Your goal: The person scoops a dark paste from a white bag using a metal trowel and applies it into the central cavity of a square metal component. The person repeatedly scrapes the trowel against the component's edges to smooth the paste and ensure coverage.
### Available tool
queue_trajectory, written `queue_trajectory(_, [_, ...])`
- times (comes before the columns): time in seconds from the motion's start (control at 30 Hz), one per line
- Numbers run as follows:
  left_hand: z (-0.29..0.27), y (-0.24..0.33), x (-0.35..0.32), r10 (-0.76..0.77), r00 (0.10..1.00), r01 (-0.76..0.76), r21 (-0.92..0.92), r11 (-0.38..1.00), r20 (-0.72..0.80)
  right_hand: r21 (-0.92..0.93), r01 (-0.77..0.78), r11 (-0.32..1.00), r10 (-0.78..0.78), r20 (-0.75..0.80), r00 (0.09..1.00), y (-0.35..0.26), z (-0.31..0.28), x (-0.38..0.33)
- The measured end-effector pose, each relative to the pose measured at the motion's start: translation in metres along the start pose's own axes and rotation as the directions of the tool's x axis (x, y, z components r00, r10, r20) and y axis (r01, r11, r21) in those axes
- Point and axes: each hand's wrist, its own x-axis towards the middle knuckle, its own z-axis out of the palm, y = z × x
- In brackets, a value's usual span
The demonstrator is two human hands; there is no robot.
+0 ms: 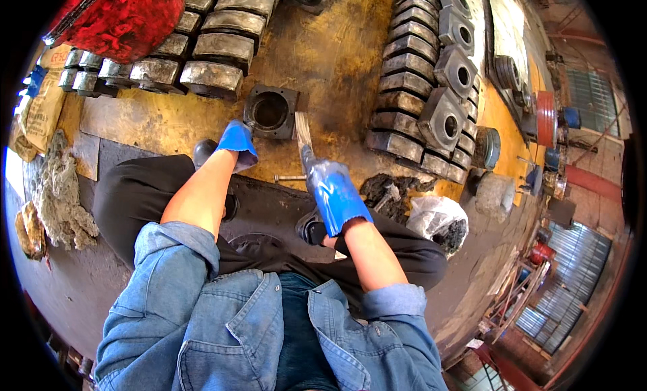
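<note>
A square grey metal block [271, 111] with a round bore sits on the yellow oily floor sheet in front of me. My left hand [237, 139], in a blue glove, rests against the block's lower left corner. My right hand [331, 191], also in a blue glove, grips a paintbrush [302, 130] whose pale bristles point up beside the block's right side. I am squatting, with dark trousers and black shoes below my arms.
Rows of grey metal blocks [216, 47] lie at the upper left, and bored square blocks [445, 88] stack at the right. A red container [121, 17], rags [57, 196], a bolt [290, 178], a hammer on dark debris [387, 192] and a plastic bag [441, 219] lie around.
</note>
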Motion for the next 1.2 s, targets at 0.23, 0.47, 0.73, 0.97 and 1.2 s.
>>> queue_trajectory(0.23, [0.001, 0.028, 0.013, 0.119, 0.991, -0.126, 0.131, 0.983, 0.056, -0.037, -0.094, 0.995, 0.098, 0.145, 0.985, 0.012, -0.013, 0.011])
queue_trajectory(0.47, [0.031, -0.001, 0.026, -0.146, 0.985, 0.144, -0.028, 0.989, -0.096, 0.019, -0.169, 0.986, 0.164, 0.155, 0.974, 0.01, -0.007, 0.007])
queue_trajectory(0.73, [0.015, -0.005, 0.019, 0.055, 0.998, -0.054, -0.024, 0.998, 0.038, 0.109, -0.183, 0.977, 0.16, 0.194, 0.968, 0.001, -0.017, 0.015])
queue_trajectory(0.97, [-0.023, 0.008, -0.01, 0.099, 0.992, -0.101, 0.024, 0.995, 0.076, -0.031, 0.0, 1.0, -0.001, -0.037, 0.999, -0.013, 0.055, -0.039])
queue_trajectory(1.2, [-0.001, 0.013, 0.011, 0.107, 0.978, -0.13, 0.126, 0.984, 0.179, 0.409, -0.01, 0.912, 0.109, -0.22, 0.969, -0.002, 0.063, 0.002])
